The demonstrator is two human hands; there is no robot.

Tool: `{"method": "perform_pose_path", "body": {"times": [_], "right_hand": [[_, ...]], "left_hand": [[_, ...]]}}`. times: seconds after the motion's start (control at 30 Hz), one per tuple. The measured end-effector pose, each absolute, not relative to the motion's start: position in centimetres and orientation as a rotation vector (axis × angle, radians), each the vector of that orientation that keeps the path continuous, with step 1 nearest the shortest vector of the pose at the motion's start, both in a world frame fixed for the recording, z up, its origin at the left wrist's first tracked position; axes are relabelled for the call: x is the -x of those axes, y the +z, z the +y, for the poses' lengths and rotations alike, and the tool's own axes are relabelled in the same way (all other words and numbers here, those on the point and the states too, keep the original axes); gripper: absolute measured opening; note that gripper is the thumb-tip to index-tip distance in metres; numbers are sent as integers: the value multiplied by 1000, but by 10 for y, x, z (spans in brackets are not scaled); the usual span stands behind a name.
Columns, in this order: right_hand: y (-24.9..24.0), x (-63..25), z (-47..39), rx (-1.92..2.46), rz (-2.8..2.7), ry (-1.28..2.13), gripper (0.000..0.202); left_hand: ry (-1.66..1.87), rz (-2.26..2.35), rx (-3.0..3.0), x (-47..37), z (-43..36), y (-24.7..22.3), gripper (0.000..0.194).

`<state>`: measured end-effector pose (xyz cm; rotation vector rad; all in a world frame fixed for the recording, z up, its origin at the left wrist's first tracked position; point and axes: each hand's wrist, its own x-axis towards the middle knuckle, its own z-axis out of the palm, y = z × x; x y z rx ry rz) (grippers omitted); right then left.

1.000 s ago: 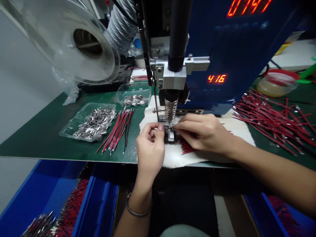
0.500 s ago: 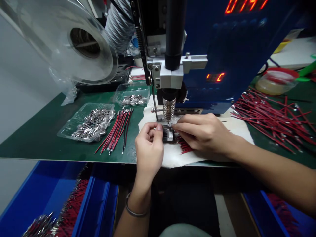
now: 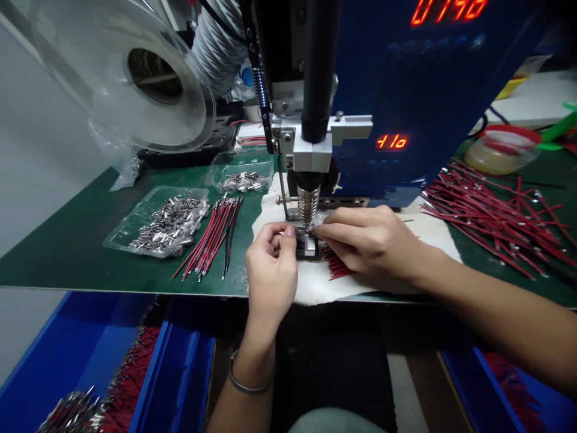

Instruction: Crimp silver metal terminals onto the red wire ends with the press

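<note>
My left hand (image 3: 273, 264) is closed in a pinch at the left side of a small metal fixture (image 3: 309, 245), under the spring-wrapped tip (image 3: 308, 207) of a blue machine (image 3: 406, 78). From the right, my right hand (image 3: 376, 243) pinches at the same fixture, fingertips just beside the tip. What either hand holds is too small to make out. Red wires (image 3: 337, 266) lie partly under my right hand on a white cloth (image 3: 315, 288). Left of my left hand lies a bundle of red and black wires (image 3: 214, 237).
Clear trays of metal parts (image 3: 169, 225) (image 3: 246, 181) stand on the green table (image 3: 58, 240) at the left. A large clear reel (image 3: 112, 78) hangs behind them. More red wires (image 3: 491, 216) and a round tub (image 3: 502, 150) are at the right. Blue bins (image 3: 175, 361) sit below the edge.
The machine's head has come down slightly, and its red displays show different characters. Both hands have stayed nearly in place.
</note>
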<state>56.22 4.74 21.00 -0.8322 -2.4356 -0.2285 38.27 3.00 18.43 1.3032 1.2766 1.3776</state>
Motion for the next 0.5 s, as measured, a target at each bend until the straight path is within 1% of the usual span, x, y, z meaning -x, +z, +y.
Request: {"method": "perform_pose_path", "body": {"times": [0.5], "right_hand": [[211,-560,48,816,-2409,-252,20]], "left_hand": [[1386,1269,-1319,-383,30,184,19]]}}
